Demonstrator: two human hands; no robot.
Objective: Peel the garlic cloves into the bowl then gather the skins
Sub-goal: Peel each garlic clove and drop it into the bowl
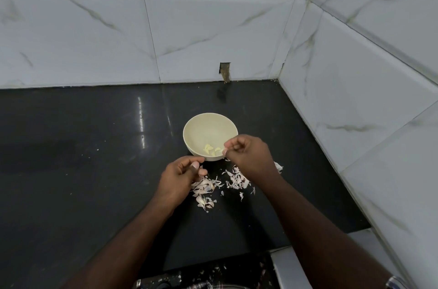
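Observation:
A cream bowl (189, 127) stands on the black counter and holds a few peeled garlic cloves (209, 149) near its front wall. My right hand (248, 156) hovers at the bowl's front right rim, its fingertips pinching a small pale garlic clove (223, 151) just over the rim. My left hand (181, 176) is just in front of the bowl with its fingers curled and the thumb tucked against them; I see nothing in it. Several loose garlic skins (206, 190) lie scattered on the counter under and between both hands, with more garlic skins (237, 181) below my right wrist.
The black counter (83, 146) runs to a tiled back wall and a tiled right wall that meet in a corner. A small cut-out hole (224, 70) is in the back wall behind the bowl. The counter's front edge lies below my forearms.

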